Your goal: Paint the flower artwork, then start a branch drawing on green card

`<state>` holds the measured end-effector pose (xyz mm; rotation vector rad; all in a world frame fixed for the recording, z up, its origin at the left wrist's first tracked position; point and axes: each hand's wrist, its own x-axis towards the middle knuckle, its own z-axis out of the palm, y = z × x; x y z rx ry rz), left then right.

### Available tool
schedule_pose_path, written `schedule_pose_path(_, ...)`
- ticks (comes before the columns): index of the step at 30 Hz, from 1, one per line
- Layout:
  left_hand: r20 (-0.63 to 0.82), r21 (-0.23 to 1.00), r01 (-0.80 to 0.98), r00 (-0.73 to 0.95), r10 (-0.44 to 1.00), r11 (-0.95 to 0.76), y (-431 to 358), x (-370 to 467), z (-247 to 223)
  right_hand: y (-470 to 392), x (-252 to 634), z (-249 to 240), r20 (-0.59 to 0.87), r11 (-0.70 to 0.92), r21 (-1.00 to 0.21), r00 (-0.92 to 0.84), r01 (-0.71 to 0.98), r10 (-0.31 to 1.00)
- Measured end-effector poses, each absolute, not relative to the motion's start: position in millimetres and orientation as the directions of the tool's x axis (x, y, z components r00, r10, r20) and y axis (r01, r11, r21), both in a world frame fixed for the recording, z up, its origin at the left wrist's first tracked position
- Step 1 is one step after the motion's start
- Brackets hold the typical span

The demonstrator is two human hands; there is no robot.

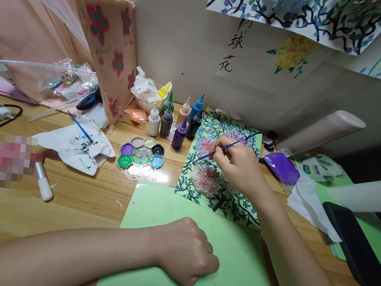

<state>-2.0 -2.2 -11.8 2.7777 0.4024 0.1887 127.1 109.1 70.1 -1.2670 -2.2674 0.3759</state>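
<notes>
My right hand point(234, 162) pinches a thin blue paintbrush point(230, 145). Its bristle end points down-left, over the left part of a painted green sheet point(185, 186). Black branches, blue and purple dabs and raised pink-white flower clusters point(207, 180) cover that sheet. My left hand point(188, 253) is closed in a fist, resting on a plain light green sheet point(155, 208) nearer to me; nothing shows in its fingers. Left of the painting lies a flower-shaped paint palette point(142, 156) with purple, green, blue and black wells. Several paint bottles point(179, 135) stand behind it.
A stained tissue point(83, 149) with another blue brush point(81, 127) lies left. A white-capped tube point(44, 183) is nearby. Behind stand a bowl point(148, 104) and a flower-decorated board point(110, 46). At right are a purple packet point(282, 167), a black phone-like slab point(359, 249) and paper rolls point(322, 130).
</notes>
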Motion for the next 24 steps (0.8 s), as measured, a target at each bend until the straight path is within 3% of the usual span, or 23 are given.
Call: schedule_pose_path(24,0.083,0.334,0.260,0.949,0.303,-0.906,-1.7,-1.9,-11.7,106.5,123.2,68.4,0.314,0.540,-0.514,-0.440,0.666,0.841)
